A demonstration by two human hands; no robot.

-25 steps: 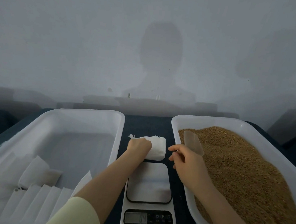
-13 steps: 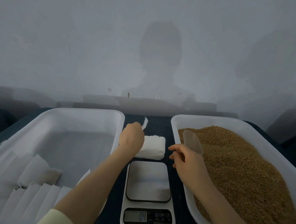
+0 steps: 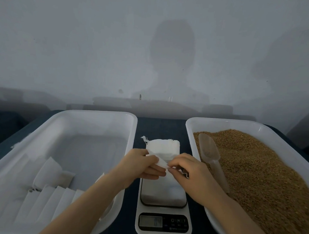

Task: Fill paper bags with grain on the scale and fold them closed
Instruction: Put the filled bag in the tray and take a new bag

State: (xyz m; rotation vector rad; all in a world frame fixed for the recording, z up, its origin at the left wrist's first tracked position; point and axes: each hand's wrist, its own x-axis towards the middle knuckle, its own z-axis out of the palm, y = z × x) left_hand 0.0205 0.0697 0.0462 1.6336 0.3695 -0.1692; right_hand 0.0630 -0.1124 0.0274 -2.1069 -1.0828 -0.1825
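1. The left hand (image 3: pixel 143 167) and right hand (image 3: pixel 188 175) meet above the far edge of the scale (image 3: pixel 163 207), at the middle of the dark tabletop (image 3: pixel 160 124).
2. Both hands hold one white paper bag (image 3: pixel 160 163) between them. The left fingers (image 3: pixel 156 169) are curled under it with the thumb on top, and the right fingers (image 3: pixel 174 167) pinch its other edge.
3. The paper bag is off the scale's platform, just near of the stack of paper bags (image 3: pixel 163 146), which lies flat on the tabletop beyond the scale.
4. The scale's display (image 3: pixel 151 221) is lit, but its digits are too blurred to read.
5. To the right stands a white tray (image 3: pixel 222 121) heaped with brown grain (image 3: pixel 255 177).
6. A translucent scoop (image 3: pixel 209 154) lies on the grain along that tray's left side, bowl at the far end and handle pointing near, just beside the right wrist.
7. To the left stands a second white tray (image 3: pixel 96 113). Its near left part holds a row of white folded bags (image 3: pixel 52 174); the far part shows bare floor.
8. A grey wall (image 3: pixel 82 49) rises behind the tabletop.
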